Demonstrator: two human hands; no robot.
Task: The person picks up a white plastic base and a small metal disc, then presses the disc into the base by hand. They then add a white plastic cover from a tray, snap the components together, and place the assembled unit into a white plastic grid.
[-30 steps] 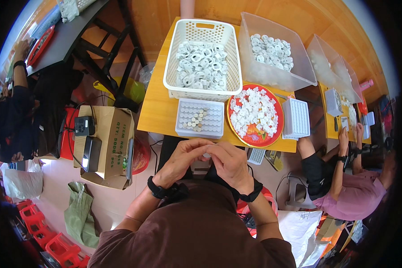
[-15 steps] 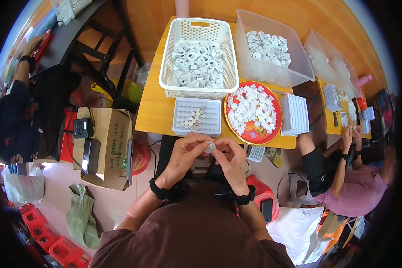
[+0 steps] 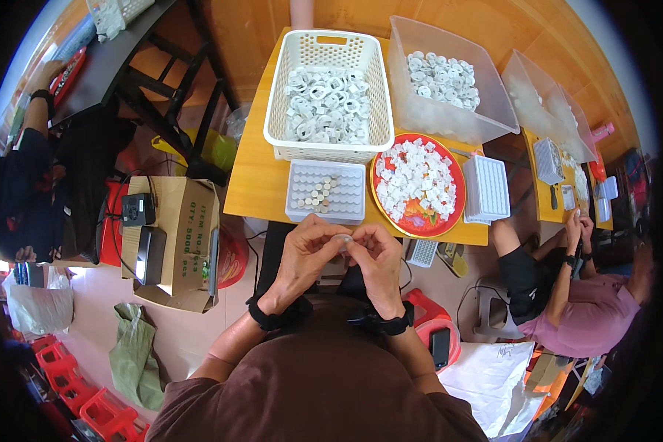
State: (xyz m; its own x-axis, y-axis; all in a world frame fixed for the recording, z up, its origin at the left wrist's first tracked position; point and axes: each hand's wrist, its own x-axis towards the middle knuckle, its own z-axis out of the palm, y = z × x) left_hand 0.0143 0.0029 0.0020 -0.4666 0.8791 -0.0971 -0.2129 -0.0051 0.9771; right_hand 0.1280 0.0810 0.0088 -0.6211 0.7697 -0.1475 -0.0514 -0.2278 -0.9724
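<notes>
A small pale part (image 3: 341,239) sat pinched between the fingertips of both hands, held up close to the person's chest and just below the near edge of the yellow surface (image 3: 254,193). The left hand (image 3: 304,254) curled around it from one side, thumb and forefinger closed on it, while the right hand (image 3: 376,259) met it from the other side with fingers bent in the same tight grasp; what exactly the fingers were doing to the part was too small to tell. Directly beyond the hands lay a white gridded tray (image 3: 325,192), and only a short cluster of its cells near the middle held finished pieces, the rest of the cells standing vacant, so the work looked to be in its early stretch with most of the tray unfilled. To the right of the tray a red round plate (image 3: 453,214) was heaped with small white pieces, and behind it a white slotted basket (image 3: 328,144) and a clear bin (image 3: 486,118) held many more, which suggested a large stock remained to be worked through. Another white tray (image 3: 487,188) stood beside the plate.
</notes>
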